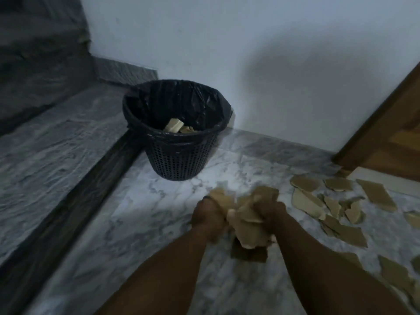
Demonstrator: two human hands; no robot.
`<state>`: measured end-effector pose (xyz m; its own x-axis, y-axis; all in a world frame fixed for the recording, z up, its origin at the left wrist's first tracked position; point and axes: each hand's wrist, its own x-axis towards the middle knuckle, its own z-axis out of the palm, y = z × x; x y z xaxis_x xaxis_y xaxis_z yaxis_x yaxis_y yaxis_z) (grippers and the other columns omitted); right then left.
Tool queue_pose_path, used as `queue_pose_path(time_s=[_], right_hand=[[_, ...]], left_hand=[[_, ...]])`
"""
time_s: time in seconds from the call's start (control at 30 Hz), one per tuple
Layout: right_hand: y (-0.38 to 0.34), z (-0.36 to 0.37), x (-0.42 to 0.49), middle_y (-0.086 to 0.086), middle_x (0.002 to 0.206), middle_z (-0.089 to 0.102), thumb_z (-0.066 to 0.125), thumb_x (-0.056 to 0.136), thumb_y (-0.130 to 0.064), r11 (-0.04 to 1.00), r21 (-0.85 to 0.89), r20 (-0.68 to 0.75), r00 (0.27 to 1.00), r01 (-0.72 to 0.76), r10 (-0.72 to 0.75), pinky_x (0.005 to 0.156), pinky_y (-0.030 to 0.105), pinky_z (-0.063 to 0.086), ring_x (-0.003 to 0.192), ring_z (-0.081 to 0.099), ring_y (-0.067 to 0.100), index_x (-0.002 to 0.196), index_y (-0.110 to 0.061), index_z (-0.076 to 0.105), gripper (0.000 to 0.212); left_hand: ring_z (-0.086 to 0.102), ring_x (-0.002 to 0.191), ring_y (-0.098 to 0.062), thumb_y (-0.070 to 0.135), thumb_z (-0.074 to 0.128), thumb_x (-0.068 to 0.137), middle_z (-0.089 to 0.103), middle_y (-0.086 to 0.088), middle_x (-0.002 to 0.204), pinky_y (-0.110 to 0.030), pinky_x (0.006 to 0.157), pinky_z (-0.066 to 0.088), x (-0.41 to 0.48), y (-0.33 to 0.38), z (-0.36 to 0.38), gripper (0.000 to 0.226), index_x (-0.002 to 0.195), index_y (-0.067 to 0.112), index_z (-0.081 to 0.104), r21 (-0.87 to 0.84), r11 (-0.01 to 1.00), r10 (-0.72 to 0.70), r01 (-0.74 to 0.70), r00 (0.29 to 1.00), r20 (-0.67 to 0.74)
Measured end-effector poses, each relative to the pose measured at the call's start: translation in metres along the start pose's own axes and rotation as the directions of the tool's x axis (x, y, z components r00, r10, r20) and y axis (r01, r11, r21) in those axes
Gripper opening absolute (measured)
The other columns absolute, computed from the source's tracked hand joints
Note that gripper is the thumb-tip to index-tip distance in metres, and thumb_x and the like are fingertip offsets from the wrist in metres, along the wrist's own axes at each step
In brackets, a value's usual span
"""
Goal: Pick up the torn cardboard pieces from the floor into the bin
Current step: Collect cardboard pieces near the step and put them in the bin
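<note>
Torn brown cardboard pieces are bunched in a crumpled clump between the two hands, held low over the grey-veined white marble floor. The left hand has its fingers curled round the clump's left edge, and the right hand is clenched on its right side, though blur hides the individual fingers. The black perforated plastic bin with a black bag liner stands ahead and a little to the left of the hands, near them but apart, against the white wall. A few pale scraps already lie in its bottom. The coming move likely turns on this: the load must travel forward, leftward and up over the rim. The left hand is the nearer one to the bin. Many more flat cardboard scraps lie scattered on the floor to the right, away from the bin, toward the brown wooden door. So much of the task seems left.
</note>
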<state>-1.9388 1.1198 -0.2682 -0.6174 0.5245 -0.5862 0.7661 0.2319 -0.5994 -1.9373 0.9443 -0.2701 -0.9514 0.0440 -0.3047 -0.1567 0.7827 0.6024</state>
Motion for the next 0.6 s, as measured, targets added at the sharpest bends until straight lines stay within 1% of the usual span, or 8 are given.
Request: queue_pose_path(time_s=[0.1, 0.17, 0.23, 0.27, 0.33, 0.4, 0.5, 0.6], right_hand=[[-0.073, -0.045, 0.006, 0.008, 0.129, 0.063, 0.063, 0.090, -0.024, 0.959, 0.255, -0.008, 0.992, 0.126, -0.128, 0.058, 0.028, 0.051, 0.086, 0.063, 0.021, 0.130, -0.002, 0.054, 0.047], [-0.131, -0.078, 0.062, 0.001, 0.124, 0.065, 0.084, 0.070, -0.040, 0.926, 0.299, -0.054, 0.973, 0.230, -0.224, 0.061, 0.024, 0.052, 0.083, 0.064, 0.018, 0.126, -0.004, 0.055, 0.072], [-0.203, -0.105, 0.047, 0.003, 0.123, 0.066, 0.092, 0.039, -0.058, 0.867, 0.411, -0.155, 0.959, 0.282, -0.239, 0.073, 0.041, 0.057, 0.093, 0.067, 0.027, 0.129, -0.017, 0.056, 0.105], [-0.232, -0.109, 0.023, 0.006, 0.125, 0.065, 0.090, 0.042, -0.058, 0.829, 0.474, -0.171, 0.954, 0.298, -0.246, 0.077, 0.044, 0.056, 0.101, 0.066, 0.031, 0.130, -0.021, 0.055, 0.102], [-0.272, -0.105, -0.066, 0.009, 0.133, 0.060, 0.077, 0.078, -0.041, 0.732, 0.530, -0.201, 0.902, 0.429, -0.383, 0.083, 0.039, 0.055, 0.115, 0.061, 0.032, 0.137, -0.016, 0.051, 0.069], [-0.294, -0.090, -0.144, 0.013, 0.137, 0.058, 0.058, 0.096, -0.022, 0.622, 0.540, -0.324, 0.822, 0.567, -0.468, 0.084, 0.032, 0.050, 0.123, 0.059, 0.029, 0.138, -0.006, 0.051, 0.045], [-0.308, -0.061, -0.163, 0.014, 0.130, 0.062, 0.054, 0.099, -0.018, 0.532, 0.511, -0.441, 0.737, 0.675, -0.512, 0.075, 0.027, 0.045, 0.117, 0.062, 0.027, 0.132, -0.001, 0.055, 0.037], [-0.310, -0.018, -0.151, 0.002, 0.114, 0.062, 0.052, 0.100, -0.021, 0.540, 0.371, -0.497, 0.653, 0.755, -0.572, 0.068, 0.012, 0.037, 0.106, 0.061, 0.016, 0.123, -0.002, 0.061, 0.030]], left_hand=[[0.066, 0.105, -0.030, 0.023, 0.061, 0.090, 0.069, -0.012, 0.111, -0.038, 0.089, 0.055, 0.008, 0.049, -0.058, 0.028, 0.112, 0.008, 0.067, -0.161, 0.976, 0.134, -0.148, 0.986, -0.098], [0.066, 0.099, -0.027, 0.025, 0.063, 0.088, 0.069, -0.007, 0.105, -0.034, 0.082, 0.055, 0.013, 0.085, -0.115, 0.022, 0.107, 0.013, 0.067, -0.302, 0.920, 0.193, -0.250, 0.959, -0.205], [0.064, 0.099, -0.024, 0.023, 0.061, 0.091, 0.066, -0.005, 0.107, -0.032, 0.081, 0.052, 0.013, 0.114, -0.177, 0.019, 0.107, 0.015, 0.064, -0.272, 0.877, 0.319, -0.396, 0.903, -0.287], [0.063, 0.098, -0.022, 0.022, 0.060, 0.092, 0.066, -0.006, 0.109, -0.031, 0.080, 0.051, 0.014, 0.124, -0.206, 0.017, 0.106, 0.014, 0.063, -0.246, 0.862, 0.358, -0.443, 0.876, -0.322], [0.062, 0.089, -0.019, 0.017, 0.060, 0.090, 0.066, -0.008, 0.105, -0.027, 0.069, 0.047, 0.013, 0.133, -0.256, 0.014, 0.102, 0.009, 0.062, -0.329, 0.827, 0.330, -0.455, 0.868, -0.371], [0.059, 0.083, -0.018, 0.015, 0.055, 0.090, 0.062, -0.005, 0.098, -0.024, 0.064, 0.044, 0.021, 0.129, -0.289, 0.017, 0.103, 0.006, 0.058, -0.384, 0.799, 0.284, -0.463, 0.853, -0.439], [0.062, 0.095, -0.023, 0.016, 0.050, 0.088, 0.062, -0.008, 0.108, -0.029, 0.075, 0.052, 0.042, 0.100, -0.297, 0.032, 0.118, 0.007, 0.055, -0.424, 0.776, 0.226, -0.468, 0.832, -0.506], [0.058, 0.097, -0.018, 0.012, 0.049, 0.094, 0.059, -0.006, 0.114, -0.025, 0.076, 0.046, 0.060, 0.066, -0.292, 0.028, 0.121, 0.007, 0.051, -0.375, 0.820, 0.184, -0.432, 0.820, -0.542]])
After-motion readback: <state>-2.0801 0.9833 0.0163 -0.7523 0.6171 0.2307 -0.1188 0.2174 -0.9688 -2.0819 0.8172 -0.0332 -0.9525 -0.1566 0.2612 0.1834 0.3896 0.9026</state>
